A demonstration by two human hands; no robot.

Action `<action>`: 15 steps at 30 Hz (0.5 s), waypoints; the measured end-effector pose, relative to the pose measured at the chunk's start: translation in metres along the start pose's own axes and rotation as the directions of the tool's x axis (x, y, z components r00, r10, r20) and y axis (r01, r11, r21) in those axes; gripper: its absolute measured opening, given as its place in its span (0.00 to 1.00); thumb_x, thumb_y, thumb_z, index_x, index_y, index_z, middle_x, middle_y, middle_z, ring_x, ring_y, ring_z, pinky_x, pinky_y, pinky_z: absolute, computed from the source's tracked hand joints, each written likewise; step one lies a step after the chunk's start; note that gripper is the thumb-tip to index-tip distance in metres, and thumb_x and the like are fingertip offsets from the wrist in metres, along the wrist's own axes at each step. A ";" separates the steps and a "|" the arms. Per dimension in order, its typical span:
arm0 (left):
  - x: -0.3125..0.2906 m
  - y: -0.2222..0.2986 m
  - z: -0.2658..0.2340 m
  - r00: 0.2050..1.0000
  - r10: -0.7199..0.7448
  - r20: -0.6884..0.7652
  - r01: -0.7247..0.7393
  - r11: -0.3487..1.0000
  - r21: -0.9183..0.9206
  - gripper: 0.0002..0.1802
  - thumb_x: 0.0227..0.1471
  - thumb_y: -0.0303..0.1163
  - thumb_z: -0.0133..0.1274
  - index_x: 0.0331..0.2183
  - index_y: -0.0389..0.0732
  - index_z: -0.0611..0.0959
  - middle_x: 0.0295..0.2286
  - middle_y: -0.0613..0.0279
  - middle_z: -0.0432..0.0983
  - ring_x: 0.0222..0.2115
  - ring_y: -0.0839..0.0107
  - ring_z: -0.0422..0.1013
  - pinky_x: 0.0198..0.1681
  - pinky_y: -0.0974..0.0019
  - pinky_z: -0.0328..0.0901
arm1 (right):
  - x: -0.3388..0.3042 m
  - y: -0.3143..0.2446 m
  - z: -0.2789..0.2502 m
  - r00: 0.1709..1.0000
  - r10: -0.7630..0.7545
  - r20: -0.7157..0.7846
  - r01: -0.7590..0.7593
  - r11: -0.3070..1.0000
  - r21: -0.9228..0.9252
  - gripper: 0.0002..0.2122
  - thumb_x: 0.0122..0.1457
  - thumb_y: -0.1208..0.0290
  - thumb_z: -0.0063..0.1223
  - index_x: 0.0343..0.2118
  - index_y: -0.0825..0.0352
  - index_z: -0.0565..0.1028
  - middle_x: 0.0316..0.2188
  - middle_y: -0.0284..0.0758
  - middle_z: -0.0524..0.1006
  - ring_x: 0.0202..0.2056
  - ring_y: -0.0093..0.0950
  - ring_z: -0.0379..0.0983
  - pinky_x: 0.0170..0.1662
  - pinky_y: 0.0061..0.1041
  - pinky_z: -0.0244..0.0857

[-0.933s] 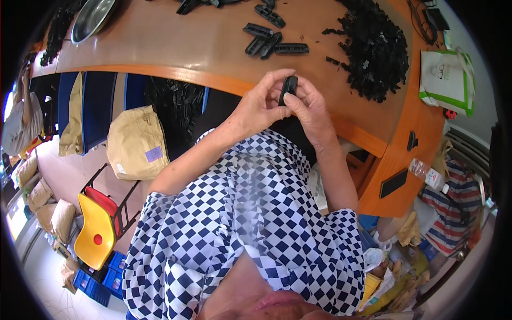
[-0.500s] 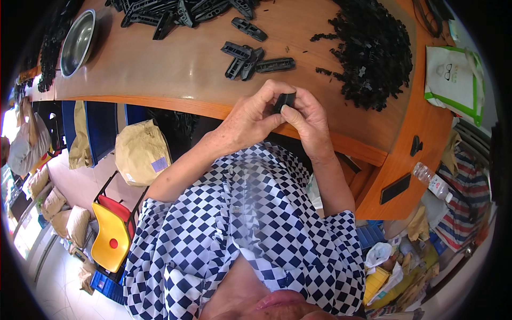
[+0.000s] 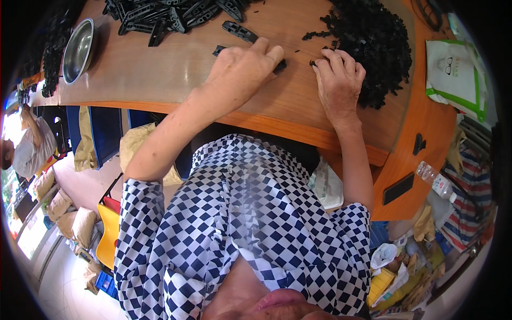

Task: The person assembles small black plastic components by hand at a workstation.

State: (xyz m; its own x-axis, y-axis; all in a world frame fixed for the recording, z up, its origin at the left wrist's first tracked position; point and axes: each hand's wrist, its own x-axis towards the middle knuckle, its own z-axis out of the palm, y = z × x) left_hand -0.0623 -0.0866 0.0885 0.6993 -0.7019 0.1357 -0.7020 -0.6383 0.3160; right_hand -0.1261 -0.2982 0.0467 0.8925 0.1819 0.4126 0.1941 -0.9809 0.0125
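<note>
Just past the checked shirt, the left hand bends over some black parts on the desk, one end poking out beyond its fingers; from here I can't tell whether it has them clamped or merely covered. The right hand has its fingertips bunched at the left edge of the pile of small black bits, and whether one is pinched I can't make out. With so much hidden, a blind pick might bring up two tangled bits, or none. The pile has no rim, so a rough rake could scatter it, and a careless left wrist might knock the parts askew. Farther off lie a lone part, then the heap of long ones, with a steel bowl to the left.
</note>
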 end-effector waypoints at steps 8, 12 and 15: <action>0.011 -0.020 0.017 0.993 0.121 -0.018 -0.113 0.962 0.249 0.12 0.47 0.30 0.54 0.36 0.41 0.74 0.27 0.57 0.76 0.29 0.60 0.75 0.28 0.63 0.70 | 0.000 -0.012 -0.002 0.993 0.066 -0.096 -0.054 0.991 0.120 0.09 0.45 0.72 0.62 0.31 0.61 0.76 0.38 0.28 0.74 0.45 0.29 0.67 0.46 0.31 0.57; 0.009 -0.027 0.002 0.998 -0.037 -0.059 0.035 0.999 -0.027 0.11 0.50 0.29 0.53 0.38 0.40 0.74 0.27 0.58 0.78 0.27 0.65 0.76 0.26 0.66 0.68 | 0.001 -0.009 0.000 0.998 0.051 -0.043 -0.047 0.995 0.092 0.10 0.45 0.72 0.62 0.33 0.61 0.76 0.41 0.29 0.72 0.47 0.29 0.66 0.47 0.33 0.56; -0.003 -0.033 0.009 0.976 -0.212 -0.056 0.079 0.577 -0.813 0.09 0.55 0.27 0.49 0.40 0.39 0.74 0.30 0.61 0.78 0.27 0.75 0.75 0.23 0.74 0.65 | 0.003 -0.007 0.011 1.000 -0.022 -0.017 0.023 0.998 0.059 0.10 0.46 0.73 0.62 0.33 0.62 0.76 0.38 0.30 0.74 0.46 0.29 0.67 0.47 0.34 0.55</action>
State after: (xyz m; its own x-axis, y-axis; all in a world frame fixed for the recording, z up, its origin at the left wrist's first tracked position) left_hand -0.0428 -0.0662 0.0689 0.8386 -0.5318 0.1179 -0.2400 -0.1664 0.9564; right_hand -0.1202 -0.2902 0.0382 0.8811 0.2019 0.4278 0.2378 -0.9708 -0.0317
